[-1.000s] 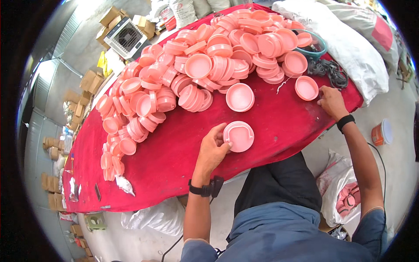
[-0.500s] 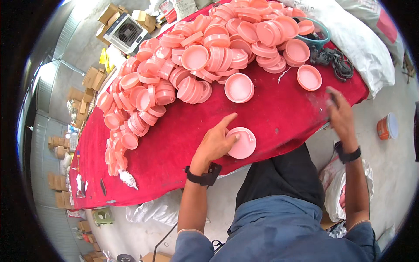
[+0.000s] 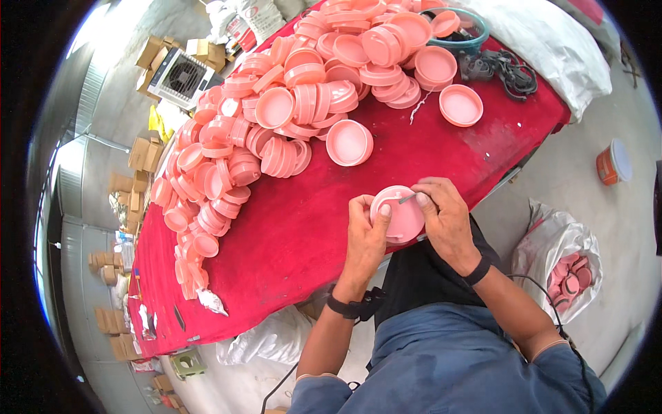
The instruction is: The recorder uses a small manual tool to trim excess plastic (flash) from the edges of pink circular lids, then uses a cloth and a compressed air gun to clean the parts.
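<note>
Lid [image 3: 398,217] sits gripped between my hands at the table's [image 3: 289,241] near edge: left hand [image 3: 364,238] curled round its left rim, right hand [image 3: 447,217] pinching a small blade [image 3: 407,199] against it. Bare red cloth lies just beyond; pile [image 3: 289,117] farther off.

One view only, a wide fisheye camera worn on the head, looking steeply down and close onto the left hand [image 3: 363,238] and right hand [image 3: 447,219], which sit just below picture centre. The forearms enter from about 6 o'clock. The red table [image 3: 289,241] runs from 8 o'clock up to 1 o'clock, its straight edges bending toward the dark round rim.
</note>
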`<state>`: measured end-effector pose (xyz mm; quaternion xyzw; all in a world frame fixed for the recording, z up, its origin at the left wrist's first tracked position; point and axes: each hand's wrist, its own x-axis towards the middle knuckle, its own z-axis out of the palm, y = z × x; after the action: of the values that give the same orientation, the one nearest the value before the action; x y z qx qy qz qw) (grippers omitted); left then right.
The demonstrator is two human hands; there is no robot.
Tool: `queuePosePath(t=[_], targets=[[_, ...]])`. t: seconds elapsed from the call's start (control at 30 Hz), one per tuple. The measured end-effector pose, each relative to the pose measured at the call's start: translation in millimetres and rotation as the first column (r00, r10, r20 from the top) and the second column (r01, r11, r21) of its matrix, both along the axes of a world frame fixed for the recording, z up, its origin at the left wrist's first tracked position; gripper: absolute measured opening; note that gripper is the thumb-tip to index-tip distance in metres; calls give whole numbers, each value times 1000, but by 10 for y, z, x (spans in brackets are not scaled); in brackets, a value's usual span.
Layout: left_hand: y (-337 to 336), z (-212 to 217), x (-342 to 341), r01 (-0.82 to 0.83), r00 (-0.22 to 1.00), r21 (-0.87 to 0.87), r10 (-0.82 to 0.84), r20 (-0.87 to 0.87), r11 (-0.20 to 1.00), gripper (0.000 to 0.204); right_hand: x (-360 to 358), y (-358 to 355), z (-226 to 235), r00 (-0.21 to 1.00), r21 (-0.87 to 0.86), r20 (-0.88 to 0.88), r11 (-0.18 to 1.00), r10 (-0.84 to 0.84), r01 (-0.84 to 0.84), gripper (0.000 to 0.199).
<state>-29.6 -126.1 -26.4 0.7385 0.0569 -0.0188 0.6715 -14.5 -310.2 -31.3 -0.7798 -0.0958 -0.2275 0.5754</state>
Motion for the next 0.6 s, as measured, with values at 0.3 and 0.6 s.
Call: queuePosePath(t=[0.3,0.6], targets=[[-185,58,3,115,988,141,-128,87,983,46,-45,-92,33,998,41,-63,999,1,2,18],[-292,195,28,-48,919,408,-119,376,912,33,-85,-101,72,996,-161,-75,986,-51,38,19]])
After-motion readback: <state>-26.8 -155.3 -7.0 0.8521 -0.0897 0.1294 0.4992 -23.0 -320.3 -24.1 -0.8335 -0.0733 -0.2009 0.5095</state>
